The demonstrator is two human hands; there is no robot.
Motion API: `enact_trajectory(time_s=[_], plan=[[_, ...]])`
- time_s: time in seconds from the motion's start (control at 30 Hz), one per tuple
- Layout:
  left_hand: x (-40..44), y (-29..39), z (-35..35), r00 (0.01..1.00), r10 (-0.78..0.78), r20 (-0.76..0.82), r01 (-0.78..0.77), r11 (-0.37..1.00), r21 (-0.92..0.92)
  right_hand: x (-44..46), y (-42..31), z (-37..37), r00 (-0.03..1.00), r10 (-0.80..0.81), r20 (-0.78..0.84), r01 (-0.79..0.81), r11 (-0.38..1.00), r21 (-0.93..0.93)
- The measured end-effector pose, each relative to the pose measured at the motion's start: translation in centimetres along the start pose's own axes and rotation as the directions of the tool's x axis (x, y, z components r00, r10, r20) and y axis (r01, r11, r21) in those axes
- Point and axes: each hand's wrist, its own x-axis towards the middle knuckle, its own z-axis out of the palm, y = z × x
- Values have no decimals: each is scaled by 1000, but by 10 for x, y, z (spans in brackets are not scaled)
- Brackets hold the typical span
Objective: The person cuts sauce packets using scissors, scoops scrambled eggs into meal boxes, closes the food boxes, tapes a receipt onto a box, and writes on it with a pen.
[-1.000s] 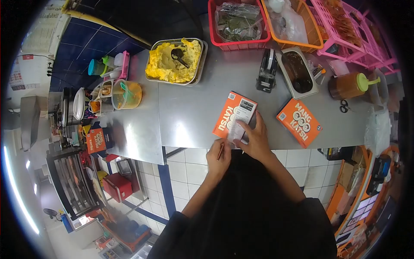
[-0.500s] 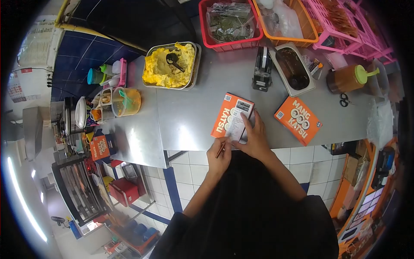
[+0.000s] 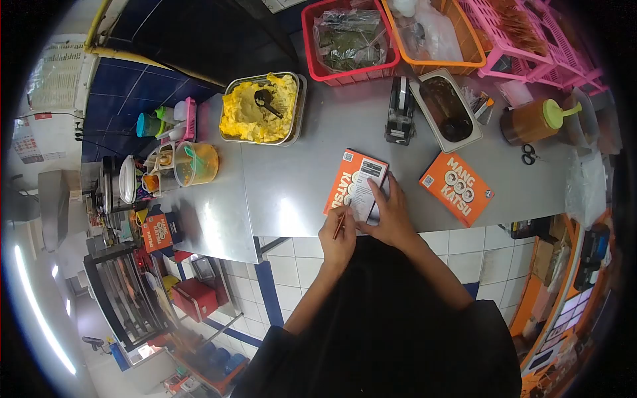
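My left hand (image 3: 338, 233) is closed around a thin brown pen (image 3: 340, 225), at the lower end of a white printed slip (image 3: 362, 192). The slip lies on an orange "Mang Katsu" box (image 3: 339, 179), near the counter's front edge. Across the right side of the slip and box, my right hand (image 3: 393, 215) rests with fingers stretched out and apart. Its index fingertip touches the slip. The pen's tip is hidden by my fingers. A second orange box (image 3: 456, 189) lies flat to the right.
Behind stand a black tape-dispenser-like device (image 3: 401, 113) and a metal pan (image 3: 472, 132) of dark sauce. At left is a tray (image 3: 296, 126) of yellow food with a black scoop. Red (image 3: 352, 77) and orange (image 3: 438, 67) baskets line the back. Scissors (image 3: 529, 154) lie near a sauce bottle (image 3: 524, 126).
My left hand has moved slightly farther up over the slip with the pen. My right hand stays on the slip and box. The whole view has shifted a little.
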Motion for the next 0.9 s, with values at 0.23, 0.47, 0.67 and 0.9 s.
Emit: enact_trajectory(time_s=[0.23, 0.47, 0.67, 0.9], plan=[[9, 2, 3, 998, 54, 16, -54, 998, 27, 1, 0, -3, 1000, 3, 6, -3, 1000, 19], [11, -2, 7, 997, 15, 70, -18, 999, 40, 0, 4, -1, 999, -32, -20, 32, 999, 10], [13, -9, 10, 987, 75, 144, -82, 996, 43, 1, 5, -2, 1000, -24, -9, 24, 1000, 13], [28, 7, 10, 996, 62, 68, -63, 998, 16, 1, 6, 0, 1000, -9, 5, 9, 1000, 16]])
